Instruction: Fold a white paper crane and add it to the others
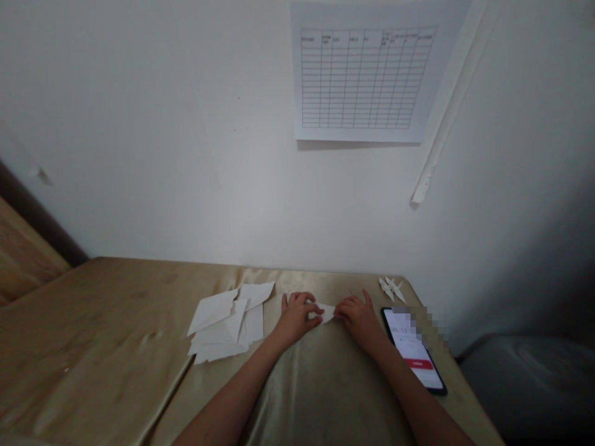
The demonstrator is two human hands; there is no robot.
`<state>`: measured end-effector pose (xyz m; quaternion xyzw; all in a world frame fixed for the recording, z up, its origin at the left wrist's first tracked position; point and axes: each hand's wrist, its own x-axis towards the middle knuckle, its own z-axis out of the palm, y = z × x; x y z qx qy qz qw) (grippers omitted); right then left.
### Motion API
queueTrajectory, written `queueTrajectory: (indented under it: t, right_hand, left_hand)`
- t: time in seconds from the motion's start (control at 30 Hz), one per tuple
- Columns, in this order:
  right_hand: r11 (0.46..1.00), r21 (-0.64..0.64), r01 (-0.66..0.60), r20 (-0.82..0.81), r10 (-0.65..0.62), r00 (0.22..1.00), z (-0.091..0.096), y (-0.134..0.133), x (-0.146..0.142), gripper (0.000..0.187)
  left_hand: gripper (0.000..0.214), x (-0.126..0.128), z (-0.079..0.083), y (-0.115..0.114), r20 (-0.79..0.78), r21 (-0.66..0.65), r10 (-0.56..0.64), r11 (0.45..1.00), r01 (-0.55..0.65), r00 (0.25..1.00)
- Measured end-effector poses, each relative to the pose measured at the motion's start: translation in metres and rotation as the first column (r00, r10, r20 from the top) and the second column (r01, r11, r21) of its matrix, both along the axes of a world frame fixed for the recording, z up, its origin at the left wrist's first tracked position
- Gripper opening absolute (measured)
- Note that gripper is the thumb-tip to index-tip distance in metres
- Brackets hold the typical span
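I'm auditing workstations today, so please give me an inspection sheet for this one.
Surface: table with a shiny gold-brown cover, creased in places.
Job's things: small white paper between the hands; overlapping white sheets to the left; folded white pieces at the far right corner.
Clutter: phone with lit screen, beside the right forearm.
Hands: left hand at the paper's left end, right hand at its right; pinching or pressing is unclear.
Cables: nothing seen.
Surroundings: white wall bearing a printed grid sheet.
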<state>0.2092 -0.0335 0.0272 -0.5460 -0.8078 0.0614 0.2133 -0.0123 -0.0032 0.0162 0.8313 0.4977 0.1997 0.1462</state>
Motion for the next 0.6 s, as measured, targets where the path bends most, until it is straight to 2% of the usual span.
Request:
queueTrajectory:
  t: [0.3,0.47,0.6]
  right_hand:
    - [0.999,-0.024,0.046,-0.077,-0.048,0.996,0.000,-0.002,-0.005,0.015]
    - [0.986,-0.076,0.150,-0.146,-0.159,0.976,-0.009,0.000,-0.010,0.013]
    - [0.968,-0.104,0.230,-0.133,-0.243,0.961,-0.013,0.002,-0.015,0.012]
  left_hand:
    - [0.030,0.000,0.012,-0.005,0.011,-0.098,-0.047,0.994,0.048,0.999]
    - [0.032,0.002,0.013,-0.004,0.017,-0.112,-0.032,0.993,0.034,0.999]
    - [0.034,0.002,0.014,-0.004,0.013,-0.132,-0.025,0.991,0.027,1.000]
